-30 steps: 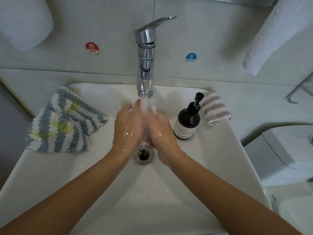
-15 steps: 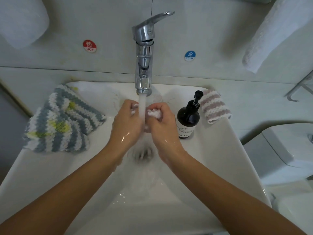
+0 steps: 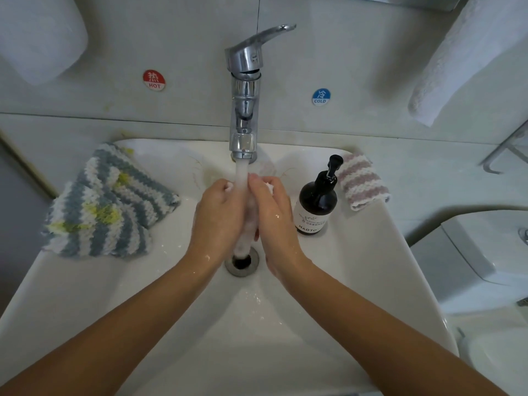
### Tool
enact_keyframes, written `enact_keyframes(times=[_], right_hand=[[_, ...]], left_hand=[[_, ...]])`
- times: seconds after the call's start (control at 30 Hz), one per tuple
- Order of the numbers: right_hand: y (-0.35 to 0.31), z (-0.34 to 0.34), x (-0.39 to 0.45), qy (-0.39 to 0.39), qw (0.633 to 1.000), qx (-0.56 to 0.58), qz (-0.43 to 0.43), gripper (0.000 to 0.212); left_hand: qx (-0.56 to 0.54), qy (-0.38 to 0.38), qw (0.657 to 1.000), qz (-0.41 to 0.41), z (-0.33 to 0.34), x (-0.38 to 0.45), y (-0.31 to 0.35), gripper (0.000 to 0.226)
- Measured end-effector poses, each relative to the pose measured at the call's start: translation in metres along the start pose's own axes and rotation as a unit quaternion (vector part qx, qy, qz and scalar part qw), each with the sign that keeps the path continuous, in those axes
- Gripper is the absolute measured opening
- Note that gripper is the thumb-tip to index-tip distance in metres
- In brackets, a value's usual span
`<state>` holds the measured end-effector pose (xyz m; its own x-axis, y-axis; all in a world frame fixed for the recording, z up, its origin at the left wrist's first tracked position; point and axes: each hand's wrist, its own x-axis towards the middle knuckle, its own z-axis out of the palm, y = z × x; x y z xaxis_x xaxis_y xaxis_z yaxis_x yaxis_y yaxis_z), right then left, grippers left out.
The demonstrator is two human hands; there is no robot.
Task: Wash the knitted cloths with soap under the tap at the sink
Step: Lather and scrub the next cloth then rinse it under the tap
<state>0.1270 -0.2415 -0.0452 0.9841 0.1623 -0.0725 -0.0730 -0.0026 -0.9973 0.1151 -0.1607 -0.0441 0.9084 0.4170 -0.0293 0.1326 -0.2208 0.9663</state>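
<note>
While both hands close round a small pale cloth point(image 3: 248, 212) directly under the running water, the step in hand looks like the rubbing or rinsing of one knitted piece. The left hand point(image 3: 218, 217) grips it from the left and the right hand point(image 3: 275, 218) from the right, fingers curled inward and pressed toward each other, so that only white scraps of the cloth show at the fingertips and a blurred strip between the palms. Whether soap is on it I cannot tell.

Straight above, the tap point(image 3: 245, 110) sends its stream point(image 3: 241, 178) down between the hands and on toward the drain point(image 3: 242, 261), which sits just nearer than the hands in the sink point(image 3: 357, 281). Next, by my reckoning, comes more kneading with the cloth kept in the stream, then a squeeze and setting it aside for another piece.

Just right of the right hand stands the dark soap bottle point(image 3: 315, 207) with its pump top, close enough that a wide sweep of that wrist could knock it. Beyond it, on the far right rim, lies a pink-and-white striped cloth point(image 3: 363, 181). On the left rim, well apart from the hands, rests a heap of grey, white and yellow striped cloths point(image 3: 105, 204), partly hanging over the edge. Nothing blocks the reach to either side.
</note>
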Motion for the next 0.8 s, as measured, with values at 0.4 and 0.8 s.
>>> enact_keyframes(times=[0.4,0.8], right_hand=[[0.000,0.005,0.004,0.000,0.997,-0.080,-0.018,0.027],[-0.008,-0.009,0.004,0.004,0.999,0.003,-0.047,0.030]], left_hand=[[-0.033,0.070,0.996,0.047,0.001,0.004,-0.009,0.031],[-0.035,0.045,0.998,0.033,-0.004,0.009,0.000,0.013]])
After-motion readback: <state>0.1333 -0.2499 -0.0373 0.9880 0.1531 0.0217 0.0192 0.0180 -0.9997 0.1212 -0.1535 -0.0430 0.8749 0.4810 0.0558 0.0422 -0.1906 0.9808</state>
